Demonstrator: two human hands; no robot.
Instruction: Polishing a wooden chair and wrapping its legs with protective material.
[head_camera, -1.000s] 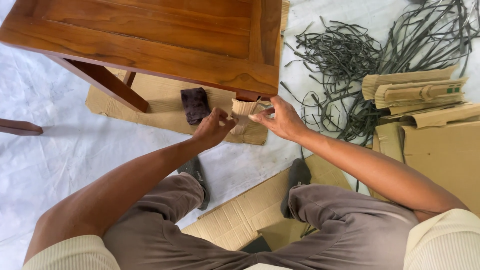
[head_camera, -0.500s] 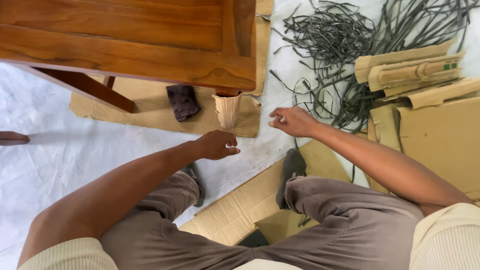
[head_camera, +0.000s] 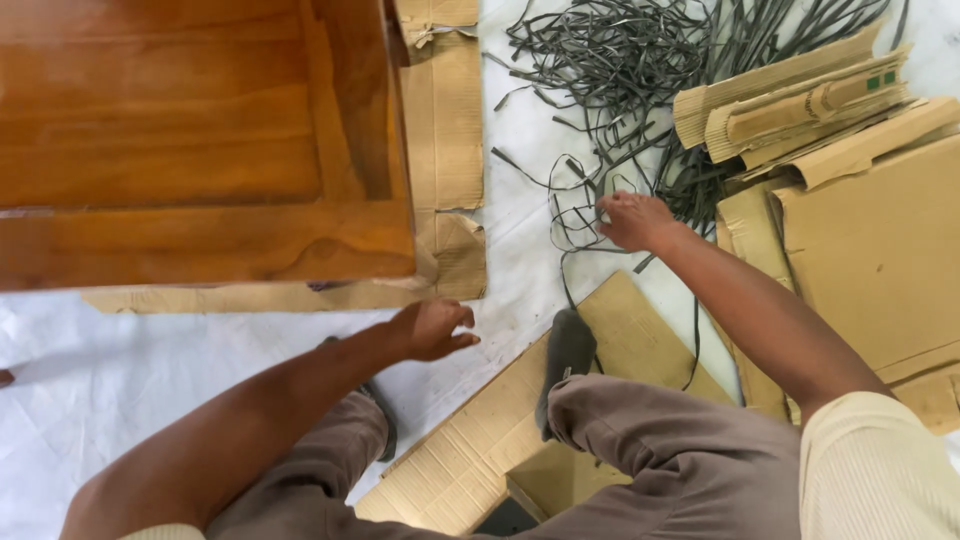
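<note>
1. Right hand (head_camera: 632, 220) lay on the near edge of a tangle of grey-green plastic straps (head_camera: 640, 70) spread over the white floor sheet (head_camera: 120, 360). Fingers curled down onto thin loose strands; whether any strand was actually pinched could not be told.
2. Strap tangle lay at top centre, running to the upper right, with single strands trailing down past the right wrist toward the flat cardboard sheet (head_camera: 500, 440).
3. Left hand (head_camera: 432, 328) hung just above the floor sheet, fingers loosely spread, holding nothing and touching nothing.
4. Brown wooden table (head_camera: 200, 140) filled the upper left, seen from above. Strips of cardboard (head_camera: 445, 120) lay under and beside its right edge.
5. Stack of folded and rolled cardboard (head_camera: 800, 110) sat at upper right, beside the straps; a large flat cardboard panel (head_camera: 880, 260) lay below it.
6. Person's feet in dark socks (head_camera: 568, 350) rested on the floor, one on the edge of the flat cardboard sheet.
</note>
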